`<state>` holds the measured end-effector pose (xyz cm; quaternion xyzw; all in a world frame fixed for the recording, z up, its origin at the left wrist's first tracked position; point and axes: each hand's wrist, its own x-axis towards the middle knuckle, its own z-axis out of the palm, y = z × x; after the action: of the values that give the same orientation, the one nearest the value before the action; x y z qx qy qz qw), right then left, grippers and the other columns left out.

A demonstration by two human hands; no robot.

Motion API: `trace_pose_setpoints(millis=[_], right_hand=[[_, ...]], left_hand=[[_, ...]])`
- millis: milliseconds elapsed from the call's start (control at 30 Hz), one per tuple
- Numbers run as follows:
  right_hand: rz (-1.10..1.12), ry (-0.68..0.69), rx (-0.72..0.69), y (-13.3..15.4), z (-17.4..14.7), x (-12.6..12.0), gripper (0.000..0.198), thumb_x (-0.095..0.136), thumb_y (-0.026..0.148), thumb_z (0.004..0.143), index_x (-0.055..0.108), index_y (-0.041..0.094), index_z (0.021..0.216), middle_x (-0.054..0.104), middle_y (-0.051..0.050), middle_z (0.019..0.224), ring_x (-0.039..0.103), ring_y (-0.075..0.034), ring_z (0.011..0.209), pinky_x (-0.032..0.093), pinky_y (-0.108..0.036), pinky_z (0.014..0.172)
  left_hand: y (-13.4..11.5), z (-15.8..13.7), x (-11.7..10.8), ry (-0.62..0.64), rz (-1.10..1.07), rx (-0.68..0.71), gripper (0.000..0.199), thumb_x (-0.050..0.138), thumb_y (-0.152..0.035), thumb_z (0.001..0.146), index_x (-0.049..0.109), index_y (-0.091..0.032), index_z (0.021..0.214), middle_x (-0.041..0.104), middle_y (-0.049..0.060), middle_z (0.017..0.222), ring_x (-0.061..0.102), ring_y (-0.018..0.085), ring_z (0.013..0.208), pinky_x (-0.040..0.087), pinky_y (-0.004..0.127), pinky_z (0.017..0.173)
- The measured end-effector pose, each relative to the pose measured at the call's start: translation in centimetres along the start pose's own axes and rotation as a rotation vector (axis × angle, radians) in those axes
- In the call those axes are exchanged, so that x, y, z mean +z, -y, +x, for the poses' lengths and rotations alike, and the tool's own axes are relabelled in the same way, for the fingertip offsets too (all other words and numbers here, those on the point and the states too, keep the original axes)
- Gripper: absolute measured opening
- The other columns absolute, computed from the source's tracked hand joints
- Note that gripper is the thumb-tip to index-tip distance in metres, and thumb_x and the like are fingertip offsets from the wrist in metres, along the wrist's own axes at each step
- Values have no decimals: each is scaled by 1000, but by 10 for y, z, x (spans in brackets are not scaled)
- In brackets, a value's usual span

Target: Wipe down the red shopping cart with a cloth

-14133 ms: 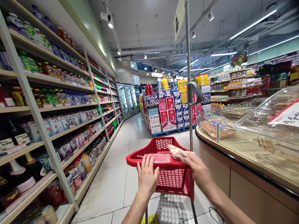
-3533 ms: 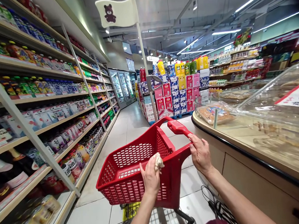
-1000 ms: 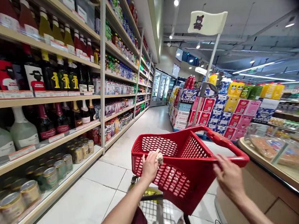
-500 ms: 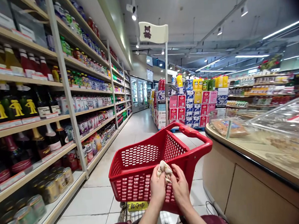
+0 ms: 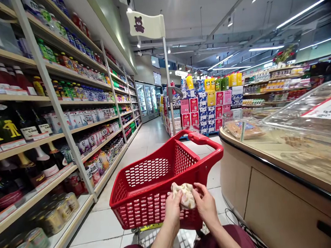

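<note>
I've brought my right hand [image 5: 206,205] off the handle [image 5: 201,139] to join my left hand [image 5: 172,206], both now gripping the pale cloth [image 5: 186,196] by the near side of the red basket [image 5: 149,194], so wiping seems paused.

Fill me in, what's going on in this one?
A person in a store holds a crumpled pale cloth between the left hand and right hand, in front of the near side of a red shopping cart. Neither hand is on the cart's handle. Whether the cloth touches the cart is hard to tell. Shelves of drinks line the left, and a counter stands to the right.
</note>
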<state>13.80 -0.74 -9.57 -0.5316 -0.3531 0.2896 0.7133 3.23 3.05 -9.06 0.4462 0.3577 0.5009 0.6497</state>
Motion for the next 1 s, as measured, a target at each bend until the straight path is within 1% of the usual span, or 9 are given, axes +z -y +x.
trace_pose_setpoints(millis=[100,233,367,467,600,700,800,867,1000], right_hand=[[-151,17,-109,4,-7,-8,38,57,46,68,63,20,96,63,-8,102,57,-23,97,43,-36,88],[24,136,44,1,-23,-5,52,59,46,67,57,17,110,60,-8,113,53,-23,106,41,-35,93],[34,83,46,-10,-28,-13,54,59,43,68,54,17,115,59,-8,114,53,-23,106,42,-34,91],[-212,-13,-179,6,7,-38,48,49,35,74,50,17,119,58,-9,114,53,-24,106,42,-38,90],[-616,-300,-781,35,81,-64,44,40,20,79,47,19,123,47,-8,128,39,-24,120,32,-46,99],[-755,-177,-1120,4,92,-63,39,37,12,82,53,22,116,52,-5,122,36,-22,123,33,-46,100],[-876,48,-1232,-50,66,-59,41,38,7,82,53,22,117,58,-4,116,36,-21,123,41,-43,96],[-902,160,-1276,-63,56,-60,44,36,5,82,51,24,119,59,-2,113,40,-19,120,45,-39,93],[-767,-37,-1252,-15,84,-59,46,38,6,82,47,27,122,52,-3,123,38,-21,122,39,-45,98]], left_hand=[[2,-5,5,-104,256,125,30,59,-36,66,61,-14,86,66,9,86,62,23,84,48,35,78],[3,-29,26,32,626,302,35,48,-18,69,58,-17,103,56,11,114,46,22,114,34,35,98],[6,-35,38,171,669,287,36,40,-12,71,59,-19,101,58,8,112,50,18,109,35,33,99],[9,-21,28,23,670,262,35,41,-13,71,57,-17,102,60,8,106,55,17,99,41,32,91],[16,-4,-1,-182,755,210,36,45,-15,69,54,-14,104,58,10,108,54,19,101,39,33,92],[26,-5,-21,-203,799,227,37,45,-11,66,56,-16,101,58,8,107,53,19,102,38,33,92],[34,-8,-33,-176,816,252,38,44,-10,64,56,-16,100,58,8,106,53,18,102,38,33,92],[34,-7,-38,-183,819,263,38,44,-9,64,57,-16,99,58,7,106,53,19,101,38,34,92],[25,-1,-40,-228,826,346,38,43,-9,64,57,-17,98,59,7,104,53,20,101,38,37,93]])
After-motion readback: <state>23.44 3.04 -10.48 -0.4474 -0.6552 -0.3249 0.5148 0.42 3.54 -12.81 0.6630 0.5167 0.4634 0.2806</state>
